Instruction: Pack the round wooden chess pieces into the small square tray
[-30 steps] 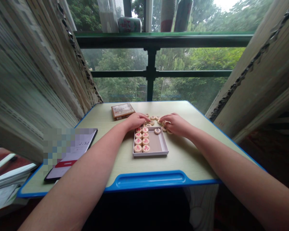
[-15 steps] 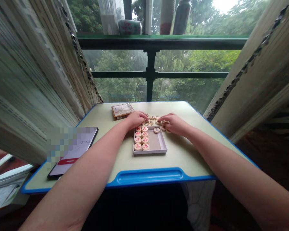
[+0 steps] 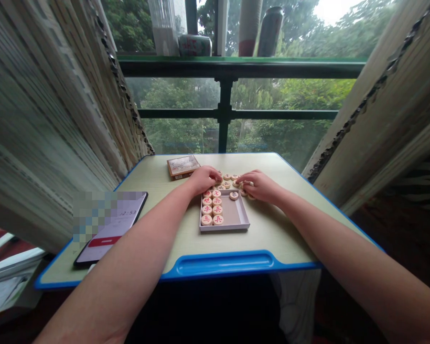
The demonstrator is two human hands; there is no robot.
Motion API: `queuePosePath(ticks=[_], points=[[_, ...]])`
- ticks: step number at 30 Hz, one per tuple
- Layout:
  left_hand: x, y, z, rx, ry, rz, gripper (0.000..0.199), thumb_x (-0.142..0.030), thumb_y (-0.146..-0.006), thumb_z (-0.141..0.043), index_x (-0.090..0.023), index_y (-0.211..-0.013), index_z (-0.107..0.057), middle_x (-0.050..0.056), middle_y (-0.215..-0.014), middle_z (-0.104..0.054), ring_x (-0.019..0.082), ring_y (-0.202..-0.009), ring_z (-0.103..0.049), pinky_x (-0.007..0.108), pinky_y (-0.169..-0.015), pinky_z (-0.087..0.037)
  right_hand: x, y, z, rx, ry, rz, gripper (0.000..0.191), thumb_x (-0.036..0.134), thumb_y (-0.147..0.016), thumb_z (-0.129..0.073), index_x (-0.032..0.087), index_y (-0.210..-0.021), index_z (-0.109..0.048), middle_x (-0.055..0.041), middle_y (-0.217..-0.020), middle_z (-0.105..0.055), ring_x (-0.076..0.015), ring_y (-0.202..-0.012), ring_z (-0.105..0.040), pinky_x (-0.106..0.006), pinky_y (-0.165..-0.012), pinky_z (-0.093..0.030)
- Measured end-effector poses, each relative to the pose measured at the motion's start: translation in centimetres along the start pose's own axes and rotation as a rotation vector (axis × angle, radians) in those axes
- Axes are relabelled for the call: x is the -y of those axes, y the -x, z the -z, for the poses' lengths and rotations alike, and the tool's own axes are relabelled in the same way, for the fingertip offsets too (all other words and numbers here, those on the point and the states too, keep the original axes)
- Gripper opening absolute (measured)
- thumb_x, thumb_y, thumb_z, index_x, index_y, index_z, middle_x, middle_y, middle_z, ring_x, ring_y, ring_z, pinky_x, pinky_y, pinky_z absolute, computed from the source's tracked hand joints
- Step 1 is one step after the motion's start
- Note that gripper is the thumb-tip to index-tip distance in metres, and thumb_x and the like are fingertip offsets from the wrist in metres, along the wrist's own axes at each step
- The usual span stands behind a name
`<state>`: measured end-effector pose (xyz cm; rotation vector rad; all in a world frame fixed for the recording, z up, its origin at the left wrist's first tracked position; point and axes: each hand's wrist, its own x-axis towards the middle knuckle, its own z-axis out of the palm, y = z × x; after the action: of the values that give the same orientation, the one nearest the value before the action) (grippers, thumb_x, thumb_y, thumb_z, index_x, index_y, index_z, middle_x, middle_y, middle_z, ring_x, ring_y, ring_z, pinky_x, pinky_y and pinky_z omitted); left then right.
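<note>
A shallow white box tray (image 3: 244, 217) holds red-lettered Chinese chess pieces (image 3: 218, 210) in two columns on its left side. A single dark-lettered piece (image 3: 233, 195) lies in its upper right. Behind the tray, loose chess pieces (image 3: 227, 177) are scattered between my two hands. My left hand (image 3: 205, 178) is at the tray's far left corner, its fingers curled together on a piece at the edge of the pile. My right hand (image 3: 258, 185) rests over loose pieces at the pile's right, fingers apart and index fingertip touching a piece. Its fingers partly cover the pieces beneath.
A brown-sided box (image 3: 183, 166) lies at the back left of the blue-edged table (image 3: 286, 239). A phone (image 3: 111, 229) lies left of my left forearm. Cans (image 3: 270, 31) and cups stand on the window ledge beyond, with curtains (image 3: 57, 110) at both sides.
My left fingers have curled in more closely at the loose pieces. My right hand has stayed nearly in place. The whole view has shifted slightly.
</note>
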<state>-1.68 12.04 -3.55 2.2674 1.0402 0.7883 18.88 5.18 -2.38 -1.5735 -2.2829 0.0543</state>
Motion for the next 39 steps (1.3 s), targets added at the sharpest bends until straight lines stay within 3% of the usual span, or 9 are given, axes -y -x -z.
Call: queuePosePath(ticks=[6, 10, 14, 28, 39], points=[[-0.2, -0.1, -0.1, -0.066, 0.301, 0.137, 0.031, -0.003, -0.06, -0.055, -0.01, -0.085, -0.071, 0.008, -0.076, -0.069, 0.015, -0.069, -0.062, 0.027, -0.064, -0.049, 0.0, 0.0, -0.1, -0.082, -0.03, 0.053, 0.032, 0.008, -0.072, -0.051, 0.016, -0.097, -0.07, -0.0081, -0.102, -0.069, -0.022, -0.096, -0.058, -0.037, -0.092, -0.042], [-1.5, 0.2, 0.1, -0.065, 0.556, 0.174, 0.028, -0.008, -0.057, -0.067, -0.01, -0.085, -0.069, 0.009, -0.081, -0.07, 0.015, -0.073, -0.063, 0.03, -0.072, -0.049, 0.2, 0.1, -0.1, -0.174, -0.104, 0.125, 0.029, 0.015, -0.075, -0.056, 0.017, -0.102, -0.067, -0.0087, -0.1, -0.068, -0.0225, -0.094, -0.057, -0.038, -0.088, -0.045], [-2.3, 0.4, 0.1, -0.035, 0.674, 0.184, 0.031, -0.01, -0.053, -0.072, -0.011, -0.084, -0.069, 0.008, -0.084, -0.07, 0.015, -0.076, -0.062, 0.033, -0.078, -0.048, 0.7, 0.3, -0.1, -0.233, -0.195, 0.164, 0.029, 0.021, -0.075, -0.062, 0.019, -0.104, -0.064, -0.0072, -0.096, -0.067, -0.0193, -0.088, -0.059, -0.034, -0.08, -0.048], [-3.5, 0.9, 0.3, 0.067, 0.796, 0.228, 0.035, -0.015, -0.053, -0.078, -0.01, -0.086, -0.07, 0.007, -0.081, -0.07, 0.015, -0.075, -0.063, 0.035, -0.082, -0.046, 0.9, 0.5, 0.2, -0.246, -0.213, 0.179, 0.028, 0.023, -0.077, -0.062, 0.017, -0.104, -0.062, -0.0066, -0.088, -0.065, -0.0139, -0.072, -0.058, -0.027, -0.067, -0.048], [-3.6, 1.0, 0.5, 0.13, 0.742, 0.178, 0.037, -0.018, -0.054, -0.079, -0.012, -0.089, -0.069, 0.009, -0.09, -0.07, 0.016, -0.081, -0.063, 0.037, -0.085, -0.045, 0.9, 0.6, 0.4, -0.261, -0.264, 0.23, 0.015, 0.026, -0.075, -0.062, 0.016, -0.087, -0.065, -0.0043, -0.075, -0.063, -0.0122, -0.064, -0.054, -0.025, -0.063, -0.044]])
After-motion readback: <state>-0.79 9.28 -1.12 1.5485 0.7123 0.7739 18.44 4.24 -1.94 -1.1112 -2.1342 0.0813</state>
